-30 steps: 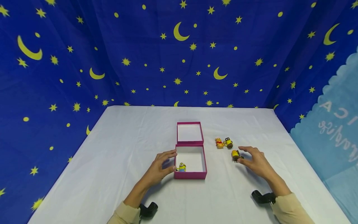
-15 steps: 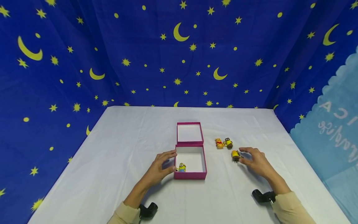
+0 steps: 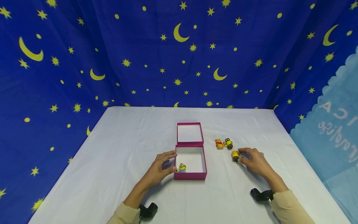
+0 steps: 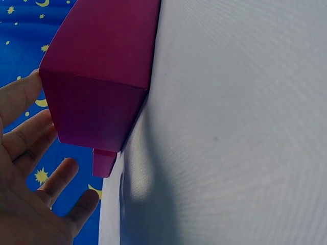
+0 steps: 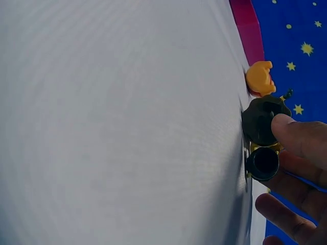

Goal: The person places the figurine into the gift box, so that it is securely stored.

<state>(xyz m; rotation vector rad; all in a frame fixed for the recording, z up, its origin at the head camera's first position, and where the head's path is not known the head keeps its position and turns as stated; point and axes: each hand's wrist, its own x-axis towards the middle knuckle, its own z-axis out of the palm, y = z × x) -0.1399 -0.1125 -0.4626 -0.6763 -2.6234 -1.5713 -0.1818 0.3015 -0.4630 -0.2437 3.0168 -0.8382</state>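
My right hand point(image 3: 255, 161) pinches a Minion figurine point(image 3: 235, 155) between thumb and fingers, low over the table. In the right wrist view its dark scalloped underside point(image 5: 259, 122) faces the camera, and the thumb presses on it; a dark cylinder point(image 5: 264, 164) sits beside it. My left hand point(image 3: 159, 166) touches the left side of an open magenta box point(image 3: 190, 176), fingers extended along the rim and thumb near the front corner. Inside, at the box's front left corner, stands a blue-and-yellow Minion figurine point(image 3: 182, 168).
The magenta lid point(image 3: 190, 143) lies inside-up right behind the box. To its right, a Winnie the Pooh figurine point(image 3: 219, 143) and another Minion figurine point(image 3: 228, 143) stand side by side on the white tablecloth point(image 3: 134, 130). A blue starry curtain point(image 3: 156, 53) encloses the back and sides.
My right hand has shifted very slightly at the figurine, its thumb and fingers now a little closer around it. The left hand, the box and the other figurines stay put.
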